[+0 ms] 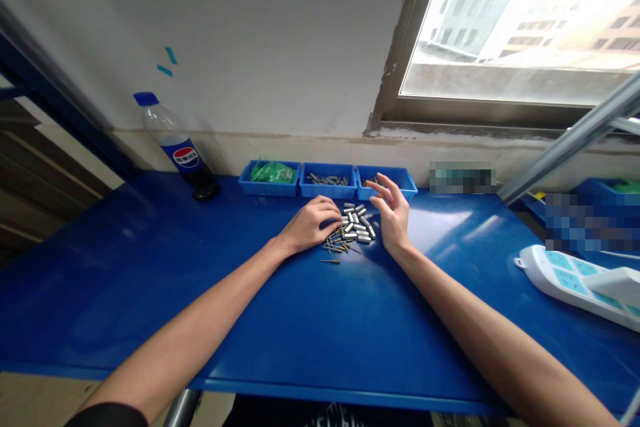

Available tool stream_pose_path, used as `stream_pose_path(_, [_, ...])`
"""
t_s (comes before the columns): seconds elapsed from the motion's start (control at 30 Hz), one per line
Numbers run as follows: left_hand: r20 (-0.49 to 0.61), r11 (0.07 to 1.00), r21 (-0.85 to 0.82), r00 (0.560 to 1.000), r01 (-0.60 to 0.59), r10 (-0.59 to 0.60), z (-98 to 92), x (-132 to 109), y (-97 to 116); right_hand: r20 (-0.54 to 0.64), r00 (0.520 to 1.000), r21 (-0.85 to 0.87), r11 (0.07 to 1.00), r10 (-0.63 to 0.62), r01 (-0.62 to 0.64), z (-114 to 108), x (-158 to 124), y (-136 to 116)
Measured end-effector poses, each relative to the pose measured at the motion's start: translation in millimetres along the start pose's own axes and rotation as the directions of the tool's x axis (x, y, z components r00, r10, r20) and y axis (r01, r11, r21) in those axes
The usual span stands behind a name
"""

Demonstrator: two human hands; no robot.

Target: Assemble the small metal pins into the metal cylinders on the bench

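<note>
The person's left hand (313, 223) lies palm down on the glossy blue table top (300, 333). Its fingers are curled so that the tips meet the left edge of a loose heap of small silver metal cylinders (357, 223). The knuckles hide the fingertips, so it cannot be told whether a piece is pinched under them. The right hand (393, 217) stands on its outer edge just right of the heap, fingers spread and lifted, palm turned toward the left hand, with nothing showing in its grasp. Together the two hands fence the heap in — a stance that would seem to stop round parts from rolling away.

On the near side of the heap lie thin dark and brass-coloured pins (336, 243), crossed over one another. One stray pin (330, 261) lies apart from them, closer to the person.

Behind the heap, against the wall, three shallow blue plastic trays stand in a row. The left tray (270, 188) holds green plastic pieces (273, 172), the middle tray (327, 190) holds grey metal pieces, and the right tray (407, 181) has a few dark pins in its left corner. Each sort has its own tray, apparently to prevent mixing, and the row sits within reach of both hands.

A clear cola bottle with a blue cap (177, 147) stands well apart at the left. A white power strip with pale-blue sockets (565, 280) lies near the table's right edge.
</note>
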State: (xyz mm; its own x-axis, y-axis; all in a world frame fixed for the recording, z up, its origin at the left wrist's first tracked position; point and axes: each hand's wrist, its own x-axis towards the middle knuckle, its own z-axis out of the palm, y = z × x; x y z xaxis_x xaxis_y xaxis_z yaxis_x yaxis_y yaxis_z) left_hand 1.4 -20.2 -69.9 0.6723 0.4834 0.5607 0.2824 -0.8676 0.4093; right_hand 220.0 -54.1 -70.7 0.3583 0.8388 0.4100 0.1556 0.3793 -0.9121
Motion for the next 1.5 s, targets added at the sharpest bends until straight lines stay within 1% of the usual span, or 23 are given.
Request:
stream_pose_path(0.1, [-0.013, 0.998, 0.039, 0.999, 0.039, -0.039, 3.4, -1.0, -5.6, 0.035, 0.999, -0.025, 1.000, -0.004, 0.005, -0.2, -0.2, -0.1])
stream_pose_path(0.23, [-0.094, 0.979, 0.121, 0.984, 0.165, -0.154, 7.2, -2.1, -12.9, 0.069, 0.998, -0.039, 0.999, 0.003, 0.000, 0.1, -1.5, -1.2])
stream_pose_path(0.3, [-0.114, 0.972, 0.129, 0.977, 0.196, -0.182, 7.6, -2.3, -13.9, 0.068, 0.998, -0.021, 1.000, 0.018, -0.017, 0.4, -1.6, -1.5])
stream_pose_path(0.4, [-0.098, 0.977, 0.114, 0.981, 0.179, -0.168, 7.4, -2.1, -12.7, 0.070, 0.997, 0.013, 0.999, 0.038, -0.039, 0.7, -0.7, -0.9])
stream_pose_path(0.57, [-0.025, 0.988, 0.104, 0.993, 0.118, -0.116, 7.3, -1.6, -12.8, 0.084, 0.995, 0.025, 0.998, 0.047, -0.050, 0.3, 0.6, 2.1])
stream_pose_path(0.77, [0.000, 0.983, 0.107, 0.989, 0.148, -0.149, 6.8, 0.5, -12.0, 0.111, 0.993, 0.007, 0.999, 0.044, -0.045, 0.4, 0.6, 4.6])
stream_pose_path(0.93, [0.031, 0.977, 0.147, 0.987, 0.153, -0.159, 5.8, 2.7, -8.1, 0.127, 0.991, 0.021, 0.998, 0.052, -0.055, 0.2, 1.1, 6.3])
stream_pose_path(1.03, [0.011, 0.975, 0.145, 0.986, 0.166, -0.169, 4.6, 2.8, -5.6, 0.137, 0.989, 0.000, 0.999, 0.052, -0.053, 0.5, 0.4, 5.8])
stream_pose_path(1.1, [-0.039, 0.977, 0.108, 0.983, 0.185, -0.182, 3.1, 2.4, -4.2, 0.167, 0.984, -0.027, 0.998, 0.058, -0.054, 1.4, -0.7, 4.3])
stream_pose_path(1.17, [-0.093, 0.979, 0.050, 0.977, 0.199, -0.194, 1.4, 1.5, -3.0, 0.227, 0.973, -0.081, 0.996, 0.053, -0.036, 2.7, -2.3, 1.8])
stream_pose_path(1.2, [-0.117, 0.979, 0.019, 0.973, 0.204, -0.201, 0.6, 0.9, -2.6, 0.262, 0.964, -0.118, 0.993, 0.038, -0.007, 3.4, -3.2, 0.1])
stream_pose_path(1.3, [-0.161, 0.976, -0.060, 0.962, 0.212, -0.219, -0.7, -1.1, -1.9, 0.364, 0.930, -0.221, 0.966, -0.043, 0.131, 4.9, -5.9, -6.0])
stream_pose_path(1.37, [-0.171, 0.974, -0.088, 0.960, 0.210, -0.223, -0.6, -2.3, -1.8, 0.414, 0.907, -0.240, 0.953, -0.073, 0.186, 5.3, -7.3, -10.0])
stream_pose_path(1.5, [-0.169, 0.973, -0.099, 0.960, 0.209, -0.223, -0.3, -3.1, -0.6, 0.463, 0.885, -0.204, 0.965, -0.051, 0.162, 4.7, -7.4, -11.8])
